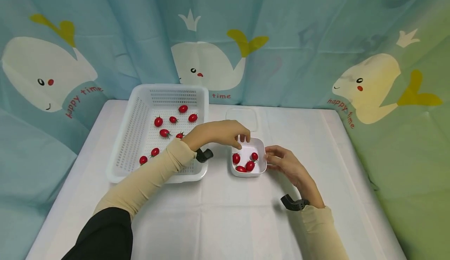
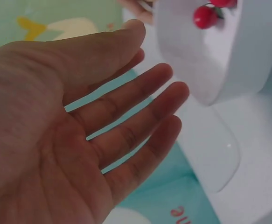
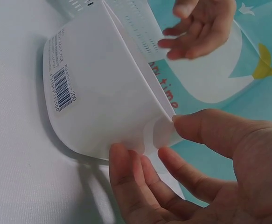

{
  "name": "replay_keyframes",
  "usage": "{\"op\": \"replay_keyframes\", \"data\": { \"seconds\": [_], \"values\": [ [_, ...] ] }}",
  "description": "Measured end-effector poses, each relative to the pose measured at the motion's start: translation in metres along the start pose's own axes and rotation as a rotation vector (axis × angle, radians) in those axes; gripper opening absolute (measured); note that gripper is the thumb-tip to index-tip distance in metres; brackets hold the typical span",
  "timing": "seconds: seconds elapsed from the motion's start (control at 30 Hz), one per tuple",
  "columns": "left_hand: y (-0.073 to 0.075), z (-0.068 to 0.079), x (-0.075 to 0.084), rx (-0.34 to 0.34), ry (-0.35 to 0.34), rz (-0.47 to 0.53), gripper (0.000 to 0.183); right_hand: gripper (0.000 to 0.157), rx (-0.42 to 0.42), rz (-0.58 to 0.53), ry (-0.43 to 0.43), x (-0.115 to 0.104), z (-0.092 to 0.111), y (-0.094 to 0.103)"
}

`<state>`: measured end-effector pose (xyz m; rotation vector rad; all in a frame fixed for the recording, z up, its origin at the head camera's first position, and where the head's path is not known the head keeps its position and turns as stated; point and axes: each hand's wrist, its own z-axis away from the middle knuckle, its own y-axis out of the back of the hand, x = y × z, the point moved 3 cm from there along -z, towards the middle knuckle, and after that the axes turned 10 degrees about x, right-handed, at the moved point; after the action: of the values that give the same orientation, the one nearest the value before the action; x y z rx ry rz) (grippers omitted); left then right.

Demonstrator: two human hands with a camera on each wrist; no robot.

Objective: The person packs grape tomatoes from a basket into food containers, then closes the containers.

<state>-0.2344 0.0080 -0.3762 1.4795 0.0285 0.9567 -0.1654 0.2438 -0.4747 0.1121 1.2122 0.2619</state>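
Observation:
A small white plastic box (image 1: pixel 261 147) stands on the table with several red cherry tomatoes (image 1: pixel 250 166) inside. Over its far left corner hovers my left hand (image 1: pixel 228 133), its fingers spread and relaxed with nothing in them, as the left wrist view shows. My right hand (image 1: pixel 286 164) holds the box at its right side; in the right wrist view the thumb (image 3: pixel 196 126) touches the rim and other fingertips lie against the outer wall. To the left, a white perforated basket (image 1: pixel 121 150) contains several more cherry tomatoes (image 1: pixel 164 133), partly hidden behind my left forearm.
Behind the box lies a clear flat lid (image 1: pixel 246 116) on the white-covered table (image 1: pixel 225 221). A blue-green curtain (image 1: pixel 288 84) with whale prints hangs along the table's back and sides. The basket's right edge is a short way from the box.

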Motion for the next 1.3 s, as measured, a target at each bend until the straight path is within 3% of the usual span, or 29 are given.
{"op": "replay_keyframes", "data": {
  "seconds": [0.4,0.63,0.9,1.3],
  "values": [
    [0.024,0.048,0.0,0.175,0.022,0.022,0.028,0.049,0.003,0.012,-0.003,0.0,0.0,-0.001],
    [0.032,0.071,-0.004,0.188,0.047,0.063,0.029,0.049,0.002,0.016,-0.002,0.001,-0.001,0.0],
    [0.04,0.093,-0.013,0.215,0.086,0.033,0.031,0.049,0.003,0.006,-0.007,0.0,0.0,0.0],
    [0.052,0.127,-0.046,0.275,0.205,0.051,0.028,0.05,0.0,0.016,-0.011,-0.001,0.0,-0.001]
  ]
}}
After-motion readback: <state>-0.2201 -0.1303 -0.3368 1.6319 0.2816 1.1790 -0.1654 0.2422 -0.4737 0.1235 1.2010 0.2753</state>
